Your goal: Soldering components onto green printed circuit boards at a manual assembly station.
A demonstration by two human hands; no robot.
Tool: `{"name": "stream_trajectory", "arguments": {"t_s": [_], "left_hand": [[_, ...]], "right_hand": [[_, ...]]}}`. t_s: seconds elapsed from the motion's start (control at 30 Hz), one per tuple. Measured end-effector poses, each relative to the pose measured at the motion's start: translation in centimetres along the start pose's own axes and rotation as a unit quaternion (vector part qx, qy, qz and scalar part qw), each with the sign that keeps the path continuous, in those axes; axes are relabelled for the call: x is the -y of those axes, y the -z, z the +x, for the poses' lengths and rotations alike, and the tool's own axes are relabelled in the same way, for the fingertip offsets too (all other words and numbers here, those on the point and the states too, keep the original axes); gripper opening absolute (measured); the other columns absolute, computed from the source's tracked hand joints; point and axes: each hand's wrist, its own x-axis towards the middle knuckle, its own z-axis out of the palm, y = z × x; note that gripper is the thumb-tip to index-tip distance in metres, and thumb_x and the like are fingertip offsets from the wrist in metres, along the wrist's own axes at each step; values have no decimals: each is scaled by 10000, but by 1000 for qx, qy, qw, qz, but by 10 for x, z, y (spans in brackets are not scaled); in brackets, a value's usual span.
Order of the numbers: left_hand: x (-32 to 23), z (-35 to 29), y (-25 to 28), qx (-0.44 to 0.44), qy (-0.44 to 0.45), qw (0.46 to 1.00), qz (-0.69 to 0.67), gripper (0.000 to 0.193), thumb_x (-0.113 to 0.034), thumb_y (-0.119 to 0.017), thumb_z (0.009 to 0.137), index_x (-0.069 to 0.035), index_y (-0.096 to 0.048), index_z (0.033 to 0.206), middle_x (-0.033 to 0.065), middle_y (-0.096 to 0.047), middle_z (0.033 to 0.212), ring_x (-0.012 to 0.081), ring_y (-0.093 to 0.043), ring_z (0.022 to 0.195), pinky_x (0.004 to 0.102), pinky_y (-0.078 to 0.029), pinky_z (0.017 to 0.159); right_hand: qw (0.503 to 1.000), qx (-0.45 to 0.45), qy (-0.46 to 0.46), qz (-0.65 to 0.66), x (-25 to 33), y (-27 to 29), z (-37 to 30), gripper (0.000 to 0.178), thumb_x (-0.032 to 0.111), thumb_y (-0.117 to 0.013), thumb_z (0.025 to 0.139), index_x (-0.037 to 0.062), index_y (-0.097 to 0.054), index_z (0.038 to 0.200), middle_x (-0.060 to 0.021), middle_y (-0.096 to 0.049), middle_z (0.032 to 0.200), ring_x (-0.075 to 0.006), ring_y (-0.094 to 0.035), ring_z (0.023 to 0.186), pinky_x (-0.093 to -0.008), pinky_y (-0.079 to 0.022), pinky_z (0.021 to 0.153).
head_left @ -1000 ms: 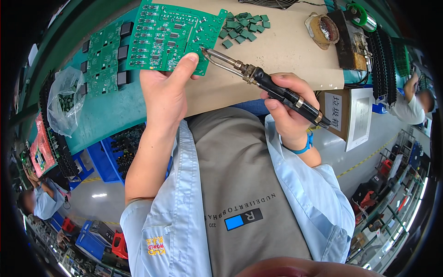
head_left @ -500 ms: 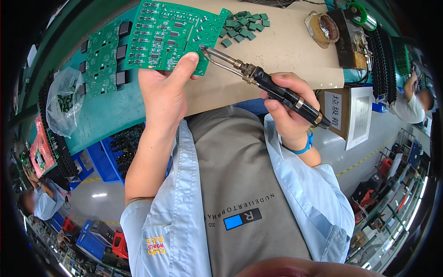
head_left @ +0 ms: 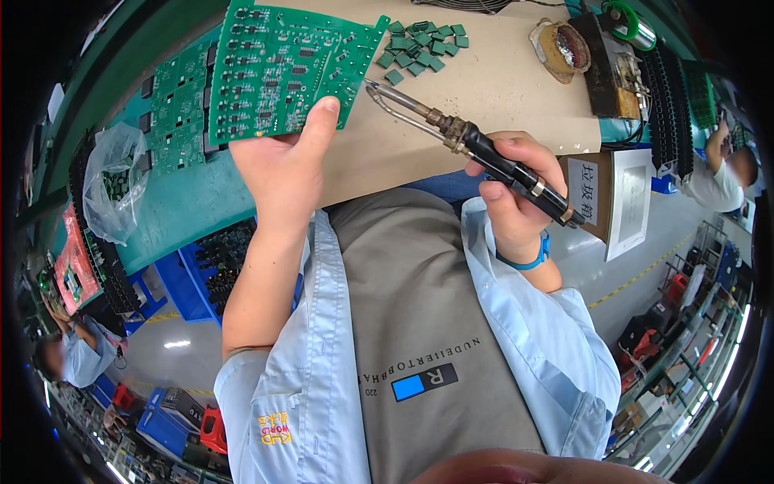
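My left hand grips the near edge of a green circuit board, its thumb on top and its other fingers hidden underneath. The board is held up over the bench, tilted, with rows of small black parts showing. In my right hand is a black-handled soldering iron with a thin metal feed tube beside its shaft. The iron's tip points left and sits close to the board's right edge; whether it touches cannot be made out. Beyond it lies a heap of small green pieces on the brown bench sheet.
More circuit boards lie on the green mat at the left, beside a clear plastic bag. At the right stand a round pot, a solder wire spool and a cardboard box. Two people work farther off at the sides.
The circuit board has shifted left and slightly tilted in my left hand. My right hand has drawn the soldering iron a little to the right, its tip moving off the board's middle-right area.
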Motion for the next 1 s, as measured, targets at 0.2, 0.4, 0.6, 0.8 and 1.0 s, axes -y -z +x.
{"name": "stream_trajectory", "arguments": {"t_s": [0.2, 0.4, 0.6, 0.8, 1.0], "left_hand": [[3, -2, 1, -5, -116, 983, 140, 386, 43, -769, 821, 4, -626, 1177, 110, -734, 1037, 200, -701, 840, 290, -564, 733], [6, 2, 10, 18, -216, 951, 218, 339, 28, -800, 789, -44, -577, 1034, 153, -698, 1139, 239, -692, 985, 338, -554, 837], [13, 6, 5, 100, -299, 946, 81, 281, -15, -785, 843, -40, -590, 1044, 188, -705, 1150, 291, -691, 994, 374, -565, 883], [9, 13, 30, 139, -311, 936, 94, 184, -63, -736, 896, -94, -565, 955, 166, -731, 1111, 274, -680, 964, 381, -572, 869], [-3, 6, 40, 120, -440, 866, 206, 65, -137, -665, 934, -119, -603, 928, 118, -778, 1005, 263, -689, 974, 360, -575, 853]], "right_hand": [[994, -59, 43, 76, -10, 28, 0, 409, 33, -730, 883, -42, -623, 1270, -203, -705, 1048, -244, -682, 806, -320, -557, 741], [972, -228, 40, 37, -29, 61, 3, 361, 85, -621, 988, -24, -582, 1331, -193, -693, 1068, -220, -668, 817, -301, -549, 746], [935, -317, -47, -151, -37, 75, 12, 327, 81, -564, 1021, 1, -586, 1338, -178, -694, 1076, -195, -651, 827, -279, -530, 738], [940, -314, -3, -134, -41, 75, 20, 366, 98, -510, 1043, 0, -551, 1393, -195, -693, 1108, -198, -644, 859, -284, -512, 755], [951, -302, 24, -68, -47, 67, 42, 354, 69, -537, 1007, -44, -572, 1341, -197, -706, 1081, -192, -655, 834, -269, -525, 733]]}}
